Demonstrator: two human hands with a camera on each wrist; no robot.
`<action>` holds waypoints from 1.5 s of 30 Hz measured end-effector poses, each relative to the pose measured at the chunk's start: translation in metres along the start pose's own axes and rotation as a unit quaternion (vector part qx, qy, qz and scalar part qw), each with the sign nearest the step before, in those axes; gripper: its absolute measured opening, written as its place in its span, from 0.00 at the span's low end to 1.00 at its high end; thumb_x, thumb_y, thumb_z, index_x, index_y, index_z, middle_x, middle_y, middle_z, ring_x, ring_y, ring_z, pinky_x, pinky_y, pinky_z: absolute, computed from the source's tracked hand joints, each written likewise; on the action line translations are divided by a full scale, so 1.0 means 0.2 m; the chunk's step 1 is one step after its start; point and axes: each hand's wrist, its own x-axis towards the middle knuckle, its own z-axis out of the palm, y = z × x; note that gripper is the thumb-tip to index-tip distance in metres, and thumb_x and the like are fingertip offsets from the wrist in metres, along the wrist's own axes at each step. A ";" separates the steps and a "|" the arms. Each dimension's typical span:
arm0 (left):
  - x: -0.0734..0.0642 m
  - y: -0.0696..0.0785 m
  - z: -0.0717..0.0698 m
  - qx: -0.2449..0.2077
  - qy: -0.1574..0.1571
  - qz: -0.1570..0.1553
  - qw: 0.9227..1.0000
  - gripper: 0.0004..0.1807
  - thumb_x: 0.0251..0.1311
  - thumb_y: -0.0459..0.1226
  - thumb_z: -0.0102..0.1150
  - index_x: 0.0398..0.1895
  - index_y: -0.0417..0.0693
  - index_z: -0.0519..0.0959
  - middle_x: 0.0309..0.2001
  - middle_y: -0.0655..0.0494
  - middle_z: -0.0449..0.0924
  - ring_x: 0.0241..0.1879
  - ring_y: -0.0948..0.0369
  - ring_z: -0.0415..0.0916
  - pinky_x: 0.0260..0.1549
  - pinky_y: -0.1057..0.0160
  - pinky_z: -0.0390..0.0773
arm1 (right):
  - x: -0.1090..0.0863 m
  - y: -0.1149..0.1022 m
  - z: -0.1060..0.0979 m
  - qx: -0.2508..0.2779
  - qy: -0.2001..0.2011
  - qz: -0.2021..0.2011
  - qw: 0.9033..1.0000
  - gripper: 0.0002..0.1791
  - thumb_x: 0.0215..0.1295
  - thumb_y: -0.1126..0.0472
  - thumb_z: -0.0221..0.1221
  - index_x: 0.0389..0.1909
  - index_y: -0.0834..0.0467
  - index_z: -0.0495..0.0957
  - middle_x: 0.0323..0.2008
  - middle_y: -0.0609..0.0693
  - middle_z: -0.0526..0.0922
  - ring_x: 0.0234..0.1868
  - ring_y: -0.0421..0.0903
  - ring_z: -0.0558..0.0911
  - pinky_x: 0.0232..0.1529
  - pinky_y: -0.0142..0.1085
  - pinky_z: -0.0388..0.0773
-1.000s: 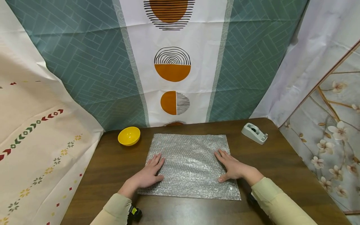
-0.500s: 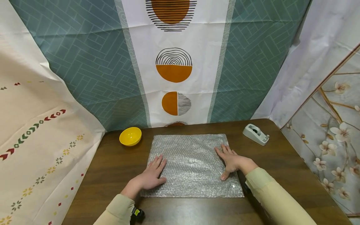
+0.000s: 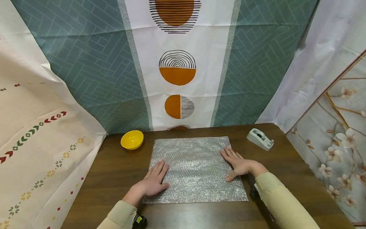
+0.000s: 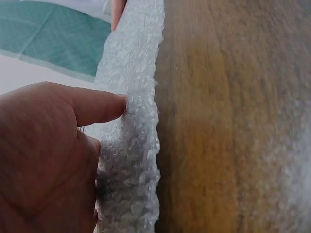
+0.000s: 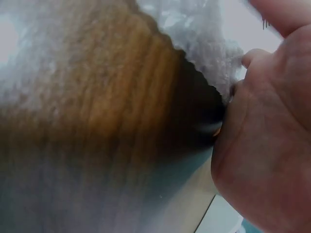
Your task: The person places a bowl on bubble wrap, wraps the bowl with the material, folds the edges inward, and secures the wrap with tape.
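A rectangular sheet of clear bubble wrap [image 3: 194, 168] lies flat on the brown wooden table, slightly wrinkled. My left hand [image 3: 152, 181] rests on its left side, fingers straight and pointing away from me. In the left wrist view the left thumb [image 4: 104, 107] touches the bubble wrap [image 4: 131, 136] near its front edge. On the sheet's right side my right hand [image 3: 237, 163] rests with fingers spread toward the far left. The right wrist view shows the palm [image 5: 267, 126] of that hand beside the bubble wrap [image 5: 194, 34].
A yellow bowl [image 3: 132, 140] stands at the table's back left. The white tape dispenser [image 3: 260, 139] is at the back right. Patterned cloths hang behind the wooden table [image 3: 114, 175] and on both sides. Dark wrist cameras [image 3: 139, 221] sit under the sleeves.
Both hands stay on the bubble wrap with small shifts; the right hand has moved slightly right and away from me. The wrap's wrinkles look smoother, and its right front corner has shifted slightly right.
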 end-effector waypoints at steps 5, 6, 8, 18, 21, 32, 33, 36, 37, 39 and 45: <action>0.02 -0.05 0.04 0.010 0.012 0.006 1.000 0.50 0.76 0.60 0.54 0.88 0.43 0.48 0.88 0.41 0.33 0.85 0.41 0.31 0.78 0.32 0.38 | -0.03 -0.07 -0.04 0.024 -0.017 -0.008 1.000 0.78 0.52 0.32 0.77 0.88 0.54 0.33 0.85 0.64 0.22 0.83 0.67 0.25 0.77 0.68 0.26; 0.02 -0.05 0.04 0.012 0.013 0.006 1.000 0.50 0.76 0.60 0.54 0.88 0.43 0.48 0.88 0.41 0.34 0.85 0.41 0.31 0.78 0.32 0.39 | -0.04 -0.09 -0.06 0.028 -0.023 -0.010 0.999 0.79 0.51 0.33 0.78 0.88 0.55 0.34 0.85 0.65 0.22 0.83 0.68 0.24 0.76 0.69 0.25; 0.01 -0.05 0.04 0.013 0.015 0.008 1.000 0.50 0.76 0.60 0.54 0.88 0.44 0.48 0.87 0.41 0.34 0.85 0.41 0.32 0.78 0.32 0.39 | -0.04 -0.12 -0.08 0.027 -0.030 -0.008 0.999 0.78 0.51 0.36 0.79 0.88 0.57 0.35 0.84 0.67 0.22 0.82 0.70 0.24 0.75 0.71 0.25; -0.01 0.00 -0.01 0.001 -0.003 -0.009 1.000 0.50 0.76 0.60 0.55 0.88 0.42 0.49 0.87 0.40 0.35 0.85 0.39 0.32 0.77 0.31 0.39 | 0.01 -0.28 -0.10 -0.069 -0.047 0.095 0.992 0.75 0.53 0.46 0.82 0.88 0.58 0.37 0.86 0.64 0.27 0.85 0.66 0.31 0.80 0.66 0.35; 0.01 -0.06 0.03 0.004 0.000 -0.006 1.000 0.52 0.74 0.64 0.53 0.88 0.45 0.48 0.88 0.42 0.34 0.85 0.41 0.31 0.78 0.32 0.39 | 0.01 -0.30 -0.09 -0.078 -0.036 0.104 0.991 0.74 0.52 0.50 0.83 0.88 0.59 0.39 0.86 0.64 0.29 0.85 0.67 0.33 0.80 0.65 0.37; -0.01 -0.05 -0.01 -0.014 -0.001 0.000 1.000 0.53 0.73 0.65 0.55 0.88 0.46 0.48 0.88 0.43 0.35 0.85 0.41 0.31 0.78 0.32 0.38 | 0.03 -0.30 -0.07 -0.073 -0.003 0.137 0.988 0.79 0.44 0.53 0.86 0.88 0.57 0.39 0.85 0.67 0.28 0.84 0.70 0.32 0.79 0.68 0.41; 0.00 -0.06 0.00 -0.008 -0.002 -0.002 1.000 0.53 0.73 0.65 0.55 0.88 0.46 0.48 0.88 0.45 0.35 0.86 0.43 0.32 0.78 0.33 0.38 | 0.03 -0.28 -0.07 -0.071 0.001 0.140 0.988 0.80 0.43 0.52 0.87 0.88 0.57 0.39 0.85 0.67 0.28 0.84 0.71 0.31 0.78 0.69 0.42; 0.01 -0.08 0.01 -0.009 -0.011 -0.004 1.000 0.53 0.73 0.65 0.55 0.89 0.47 0.48 0.88 0.45 0.35 0.86 0.43 0.32 0.78 0.33 0.37 | 0.04 -0.23 -0.05 -0.073 0.002 0.139 0.988 0.82 0.41 0.50 0.87 0.88 0.57 0.39 0.85 0.67 0.28 0.83 0.71 0.31 0.78 0.69 0.41; 0.01 -0.09 0.02 -0.013 -0.013 -0.002 1.000 0.53 0.73 0.66 0.55 0.89 0.47 0.48 0.88 0.45 0.34 0.86 0.43 0.32 0.78 0.33 0.37 | 0.04 -0.22 -0.05 -0.073 -0.002 0.142 0.987 0.82 0.40 0.49 0.87 0.88 0.56 0.38 0.85 0.65 0.27 0.84 0.70 0.30 0.78 0.68 0.40; 0.01 -0.09 0.02 -0.024 -0.013 0.004 1.000 0.54 0.73 0.66 0.55 0.89 0.47 0.48 0.88 0.45 0.34 0.85 0.42 0.31 0.78 0.32 0.36 | 0.04 -0.21 -0.05 -0.069 -0.002 0.139 0.988 0.82 0.40 0.49 0.87 0.88 0.56 0.38 0.85 0.66 0.27 0.83 0.70 0.30 0.78 0.69 0.40; -0.03 -0.08 -0.01 -0.050 0.004 0.024 0.998 0.52 0.73 0.64 0.57 0.88 0.47 0.49 0.88 0.43 0.35 0.85 0.40 0.31 0.76 0.29 0.33 | 0.03 -0.26 -0.07 -0.061 0.003 0.133 0.989 0.81 0.41 0.51 0.87 0.88 0.56 0.40 0.85 0.66 0.29 0.84 0.71 0.32 0.78 0.69 0.40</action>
